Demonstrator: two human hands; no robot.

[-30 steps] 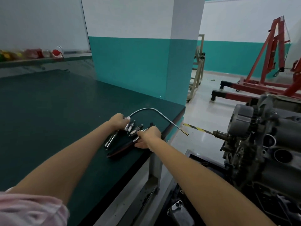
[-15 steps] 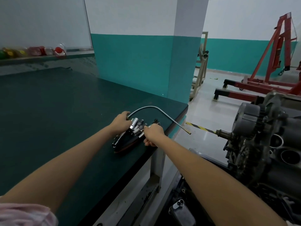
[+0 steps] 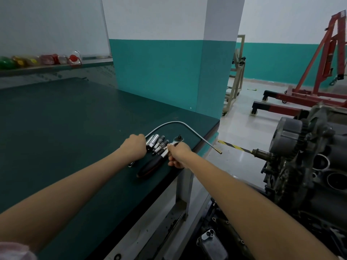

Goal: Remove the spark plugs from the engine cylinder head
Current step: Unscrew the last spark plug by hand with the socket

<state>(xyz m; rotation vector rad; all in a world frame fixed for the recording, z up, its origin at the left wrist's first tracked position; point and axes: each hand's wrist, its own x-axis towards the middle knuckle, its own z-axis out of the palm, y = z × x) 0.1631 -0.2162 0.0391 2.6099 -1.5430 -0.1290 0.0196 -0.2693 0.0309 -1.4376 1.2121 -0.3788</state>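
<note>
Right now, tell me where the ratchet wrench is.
In the head view the ratchet wrench lies near the right front edge of the green workbench, just right of the spark plugs, its shaft under the right hand.

left hand (image 3: 135, 146) fingers curled out of sight; engine (image 3: 308, 166) cut off at right edge; shelf bottles (image 3: 37, 60) blurred

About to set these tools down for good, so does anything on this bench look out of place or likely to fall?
One thing: the bent metal rod arcs behind the spark plugs and its brass tip sticks out past the bench edge, over the floor. A bump could probably knock it off. The plugs and ratchet lie together near the corner.
</note>
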